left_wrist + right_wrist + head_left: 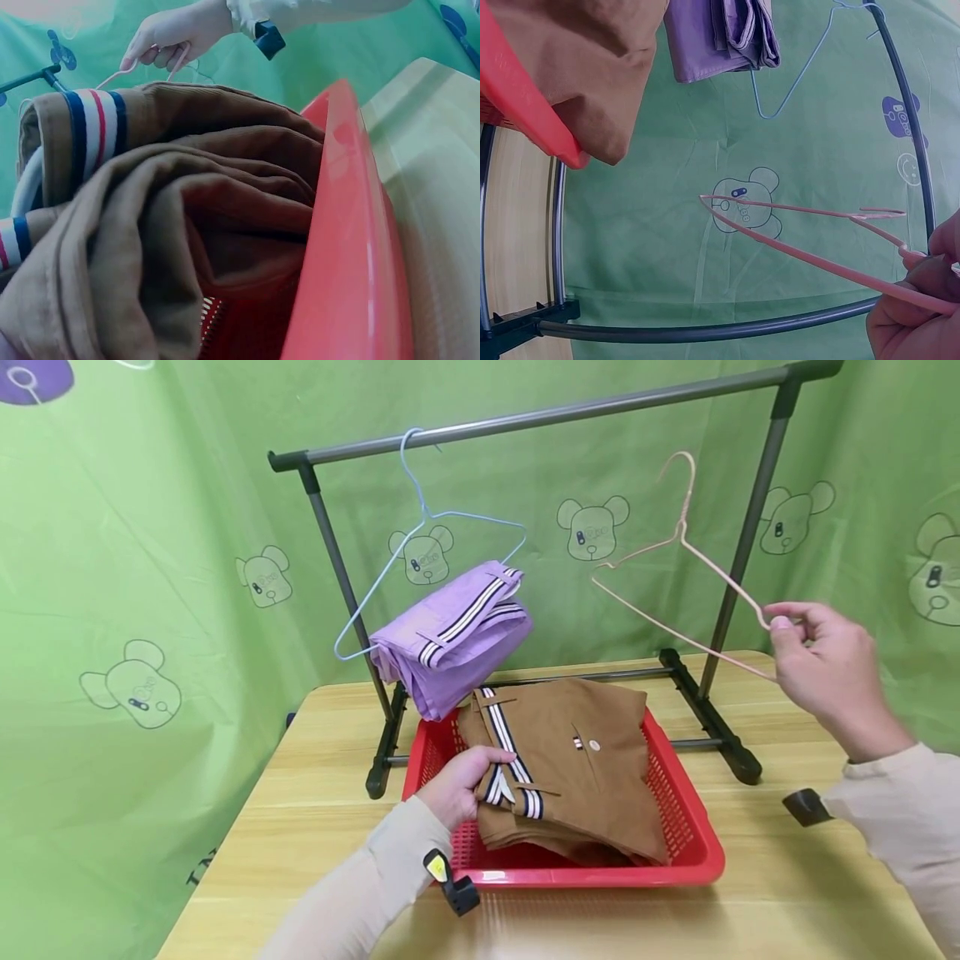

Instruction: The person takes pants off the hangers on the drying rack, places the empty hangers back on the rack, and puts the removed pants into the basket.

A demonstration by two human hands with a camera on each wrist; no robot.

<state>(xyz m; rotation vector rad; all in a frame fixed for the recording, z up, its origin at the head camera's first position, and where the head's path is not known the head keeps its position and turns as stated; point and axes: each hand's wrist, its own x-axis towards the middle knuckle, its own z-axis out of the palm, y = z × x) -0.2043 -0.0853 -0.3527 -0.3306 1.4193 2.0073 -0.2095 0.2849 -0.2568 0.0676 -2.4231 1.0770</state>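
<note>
Brown trousers (577, 760), folded, with a striped waistband, lie in and over a red basket (600, 877). My left hand (465, 781) grips them at the waistband, thumb on top; its fingers are hidden beneath the cloth. At the right, my right hand (825, 668) pinches a pink wire hanger (720, 556) by one lower corner, holding it up in front of the rack with its hook free of the bar. In the right wrist view the bare hanger (817, 270) reaches leftward from the fingers.
A grey metal rack (562, 418) stands on the wooden table (315, 785) behind the basket. From its bar hangs a blue hanger (390, 556) with folded purple trousers (457, 635) over it. A green curtain (150, 610) with bear prints forms the backdrop.
</note>
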